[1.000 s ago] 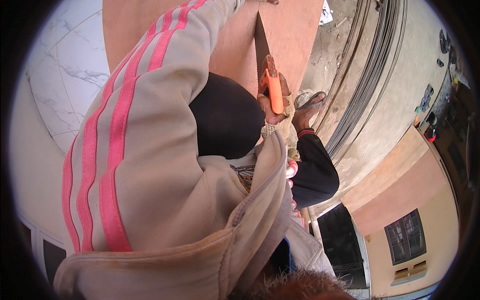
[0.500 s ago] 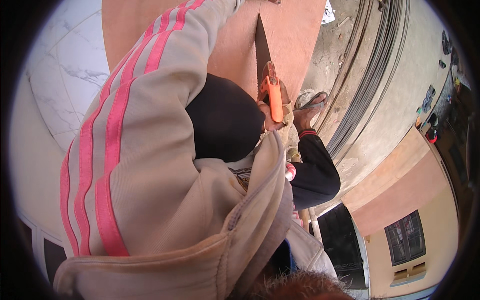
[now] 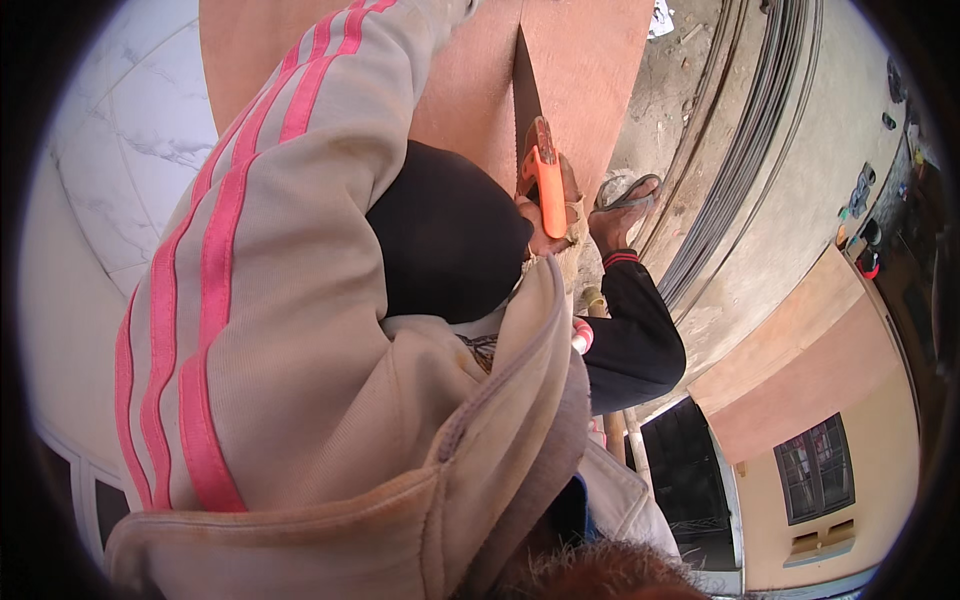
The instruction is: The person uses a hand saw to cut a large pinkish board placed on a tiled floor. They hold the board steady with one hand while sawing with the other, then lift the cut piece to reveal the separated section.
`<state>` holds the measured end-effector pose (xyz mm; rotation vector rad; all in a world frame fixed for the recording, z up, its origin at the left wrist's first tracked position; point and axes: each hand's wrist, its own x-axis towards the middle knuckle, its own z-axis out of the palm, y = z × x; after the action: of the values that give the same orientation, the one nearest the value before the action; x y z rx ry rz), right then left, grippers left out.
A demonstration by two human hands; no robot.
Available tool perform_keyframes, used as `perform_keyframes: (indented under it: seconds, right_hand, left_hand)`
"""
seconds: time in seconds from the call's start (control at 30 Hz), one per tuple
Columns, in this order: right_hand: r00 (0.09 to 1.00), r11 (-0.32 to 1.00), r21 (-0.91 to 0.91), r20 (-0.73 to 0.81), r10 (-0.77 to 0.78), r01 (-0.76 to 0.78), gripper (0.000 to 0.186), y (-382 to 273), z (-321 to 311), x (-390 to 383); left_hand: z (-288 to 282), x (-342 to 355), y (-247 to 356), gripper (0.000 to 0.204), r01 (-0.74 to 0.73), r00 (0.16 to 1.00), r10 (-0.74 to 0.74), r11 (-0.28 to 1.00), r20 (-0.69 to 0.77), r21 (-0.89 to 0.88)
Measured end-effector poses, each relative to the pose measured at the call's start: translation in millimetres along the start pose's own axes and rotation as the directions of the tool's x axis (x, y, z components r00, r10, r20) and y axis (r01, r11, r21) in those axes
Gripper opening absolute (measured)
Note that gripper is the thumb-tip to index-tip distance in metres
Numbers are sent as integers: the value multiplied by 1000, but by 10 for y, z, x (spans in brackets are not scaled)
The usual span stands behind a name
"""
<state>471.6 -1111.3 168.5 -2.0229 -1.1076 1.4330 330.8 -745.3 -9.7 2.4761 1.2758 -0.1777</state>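
My right hand [image 3: 540,232] is wrapped around the orange handle of a handsaw [image 3: 550,195]. The dark, tapering blade points away from me and lies along a cut line in a large reddish-brown wooden sheet [image 3: 460,100]. Part of the hand is hidden behind the handle. My left arm, in a beige sleeve [image 3: 290,240] with pink stripes, stretches forward over the sheet. It runs out at the top edge, so my left hand is beyond the picture. My black-clad knee [image 3: 450,235] is bent close beside the saw.
Right of the sheet is my sandalled foot [image 3: 625,200] on dusty concrete. Long, thin dark rods [image 3: 745,150] run along the ground beyond it. White marbled tiles [image 3: 130,130] lie to the left. A wall with a barred window [image 3: 815,470] stands at lower right.
The saw and my right hand have shifted very slightly forward. Fingers that showed at the top edge are now out of the picture.
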Motion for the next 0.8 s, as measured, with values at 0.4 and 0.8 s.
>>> perform_keyframes:
  seconds: [0.4, 0.8]
  right_hand:
    - [993, 993, 18, -19, -113, 114, 52, 41, 0, 169]
    - [983, 995, 26, -160, -95, 100, 64, 728, 28, -853]
  left_hand:
    - [-51, 1, 64, 104, 18, 1000, -19, 998, 18, 54]
    - [66, 36, 314, 101, 24, 1000, -24, 1000, -20, 2]
